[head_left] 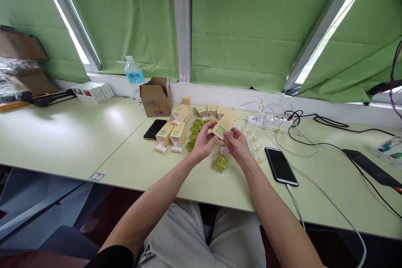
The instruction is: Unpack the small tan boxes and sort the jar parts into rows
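Observation:
Both my hands grip one small beige cardboard box (224, 125) with a green label, raised over the table. My left hand (204, 140) is closed on its left side; my right hand (237, 142) pinches the right side. Just below them stands a small clear container with a green lid (221, 164). Green lids (194, 136) lie in rows left of my hands, partly hidden by the left one. To the right, several clear containers (256, 146) are spread out. More beige boxes, some with open flaps (176, 136), rest to the left and behind.
A brown carton (157, 98) and a water bottle (134, 77) stand at the back left, near a dark phone (155, 129). On the right lie a charging phone (281, 166), a power strip (270, 122), loose cables and a black device (372, 167).

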The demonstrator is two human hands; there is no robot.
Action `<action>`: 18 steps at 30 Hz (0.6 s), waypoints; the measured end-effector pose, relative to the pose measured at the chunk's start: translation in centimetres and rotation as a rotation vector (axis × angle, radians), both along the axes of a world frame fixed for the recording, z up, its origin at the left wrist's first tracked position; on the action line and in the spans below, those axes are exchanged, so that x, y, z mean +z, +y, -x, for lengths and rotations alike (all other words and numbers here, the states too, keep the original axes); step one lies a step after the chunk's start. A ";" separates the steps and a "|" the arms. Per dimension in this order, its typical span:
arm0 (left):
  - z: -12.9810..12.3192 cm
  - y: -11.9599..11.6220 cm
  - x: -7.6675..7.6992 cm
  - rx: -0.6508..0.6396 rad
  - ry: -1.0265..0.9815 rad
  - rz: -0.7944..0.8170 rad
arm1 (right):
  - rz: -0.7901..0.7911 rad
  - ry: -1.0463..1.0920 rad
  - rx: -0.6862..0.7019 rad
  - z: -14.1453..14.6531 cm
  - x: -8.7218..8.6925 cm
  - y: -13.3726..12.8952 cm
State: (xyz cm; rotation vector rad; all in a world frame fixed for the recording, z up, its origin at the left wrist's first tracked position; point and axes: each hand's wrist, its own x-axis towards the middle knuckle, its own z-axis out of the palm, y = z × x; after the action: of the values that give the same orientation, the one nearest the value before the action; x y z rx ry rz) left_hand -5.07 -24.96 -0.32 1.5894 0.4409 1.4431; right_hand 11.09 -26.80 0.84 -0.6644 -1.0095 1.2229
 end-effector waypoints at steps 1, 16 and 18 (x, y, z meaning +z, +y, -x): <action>0.0 0.0 0.0 0.008 -0.005 0.006 | 0.002 -0.012 -0.006 0.0 0.0 0.0; -0.1 -0.1 -0.3 -0.007 0.019 0.044 | -0.010 -0.061 -0.167 0.6 0.0 -0.2; -0.1 -0.1 -0.3 -0.010 -0.007 0.044 | 0.008 -0.041 -0.148 0.4 -0.1 0.0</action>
State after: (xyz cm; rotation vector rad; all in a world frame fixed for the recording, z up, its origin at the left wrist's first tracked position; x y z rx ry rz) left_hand -4.92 -25.09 -0.66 1.5488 0.4574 1.4217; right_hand 10.64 -26.85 0.73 -0.7592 -0.9726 1.0883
